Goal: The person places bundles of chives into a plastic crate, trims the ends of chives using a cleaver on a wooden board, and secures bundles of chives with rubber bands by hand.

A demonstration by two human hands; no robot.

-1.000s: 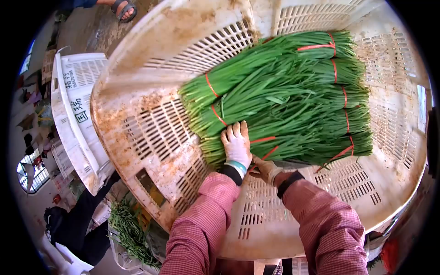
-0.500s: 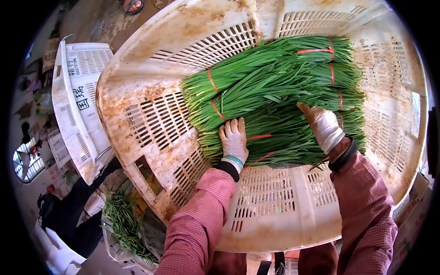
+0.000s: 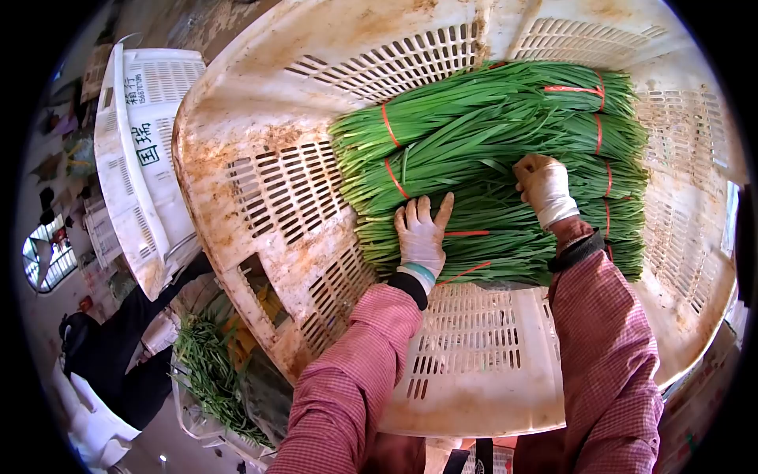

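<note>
Several bundles of garlic chives (image 3: 466, 126), bound with red ties, lie side by side in a large off-white plastic basket (image 3: 260, 150) stained brown. My left hand (image 3: 422, 235), in a pale glove, rests with fingers spread on the bundles near their lighter stem ends. Above the middle-right leaves is my right hand (image 3: 543, 188), also gloved, with its fingers curled together. Whether a leaf is pinched in them is hidden. Red ties show on both ends of the bundles, and one red tie (image 3: 466, 233) lies just right of my left hand.
Left of the basket stands a second white crate (image 3: 134, 174) with green lettering. Below it, loose green leaves (image 3: 213, 371) fill a container beside a person's dark-clothed legs (image 3: 118, 371). The basket's high slotted walls surround the bundles.
My right hand has drawn its extended fingers into a curl, staying over the leaves. The fingers of my left hand have spread wider. The whole view has shifted slightly.
</note>
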